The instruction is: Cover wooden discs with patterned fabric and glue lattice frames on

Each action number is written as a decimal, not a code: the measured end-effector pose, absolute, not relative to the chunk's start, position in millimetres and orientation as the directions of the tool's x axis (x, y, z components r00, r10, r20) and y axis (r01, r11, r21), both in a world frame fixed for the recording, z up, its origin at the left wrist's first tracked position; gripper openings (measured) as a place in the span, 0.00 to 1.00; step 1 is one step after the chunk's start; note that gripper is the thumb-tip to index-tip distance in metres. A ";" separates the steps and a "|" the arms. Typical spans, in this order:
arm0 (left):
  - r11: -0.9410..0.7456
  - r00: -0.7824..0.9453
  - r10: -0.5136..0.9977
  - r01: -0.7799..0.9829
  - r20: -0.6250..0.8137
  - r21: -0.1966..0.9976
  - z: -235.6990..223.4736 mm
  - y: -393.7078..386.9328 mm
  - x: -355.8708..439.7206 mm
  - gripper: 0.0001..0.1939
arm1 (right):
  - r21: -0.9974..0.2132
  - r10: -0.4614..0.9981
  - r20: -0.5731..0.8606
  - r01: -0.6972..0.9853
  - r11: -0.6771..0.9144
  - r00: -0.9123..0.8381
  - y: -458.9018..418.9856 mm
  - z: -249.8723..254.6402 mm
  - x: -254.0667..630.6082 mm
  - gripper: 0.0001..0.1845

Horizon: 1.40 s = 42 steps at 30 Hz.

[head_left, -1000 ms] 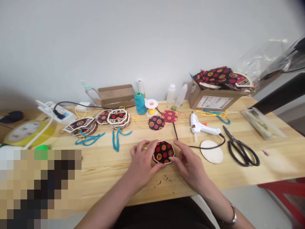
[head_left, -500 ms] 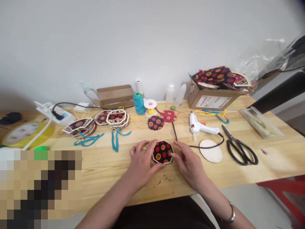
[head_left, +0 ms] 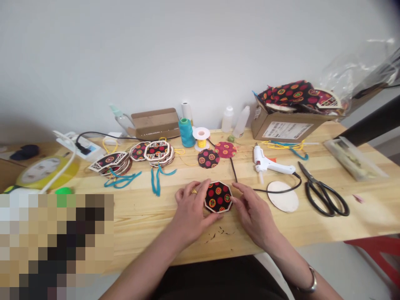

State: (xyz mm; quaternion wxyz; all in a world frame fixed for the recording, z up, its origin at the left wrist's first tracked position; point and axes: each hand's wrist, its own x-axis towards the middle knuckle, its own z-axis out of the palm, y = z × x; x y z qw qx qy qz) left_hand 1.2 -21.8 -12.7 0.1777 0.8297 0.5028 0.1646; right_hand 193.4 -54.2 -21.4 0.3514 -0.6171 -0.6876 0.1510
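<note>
Eight-sided cloth piece (head_left: 218, 196) lies flat on the table (head_left: 140, 225) between your two hands, near the front edge. Its cloth is black with red dots and bright little flowers, and a pale, thin rim with straight sides (it looks like wood) goes around it. The table is smooth, light wood with stripy grain. Far from you sit two round cloth pieces, one dark (head_left: 208, 158) and one red (head_left: 226, 150), their edges meeting. To the right are a shiny white glue gun (head_left: 274, 165), a pale flat disc (head_left: 283, 202) with a black cord (head_left: 275, 191) across it, and black-handled scissors (head_left: 315, 180).

Your left hand (head_left: 191, 208) has the piece clamped between thumb and pointer finger: the pointer runs by the left side, the thumb by the near side. Your right hand (head_left: 254, 214) has its thumb tip at the right side and its pointer by the far right corner, with a gap between those two; I can't tell if they squeeze.

Since half a second ago, everything has slid a bit right in the view, but your hands and the piece keep the same pose.
</note>
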 end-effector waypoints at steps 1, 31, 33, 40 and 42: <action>-0.434 0.439 0.893 0.776 0.101 0.457 -12.7 -21.8 1.6 0.40 | -0.640 0.955 0.297 0.744 0.192 0.009 -54.0 -21.2 193.3 0.17; -0.248 0.112 0.955 0.806 0.273 0.537 8.9 -14.5 -24.4 0.37 | -0.635 0.934 0.356 0.744 0.207 0.044 -51.6 -26.4 197.3 0.16; -0.208 0.097 0.965 0.847 0.242 0.490 11.6 -17.2 -32.9 0.36 | -0.639 0.936 0.349 0.743 0.198 0.051 -51.8 -25.9 197.2 0.16; -0.165 0.106 0.977 0.926 0.185 0.340 -3.4 -27.8 -53.3 0.33 | -0.654 0.924 0.379 0.719 0.235 0.042 -52.3 -24.6 196.1 0.15; -0.199 0.138 0.966 0.935 0.218 0.292 -7.6 -31.2 -53.1 0.29 | -0.644 0.904 0.428 0.701 0.307 -0.003 -52.9 -23.2 195.6 0.14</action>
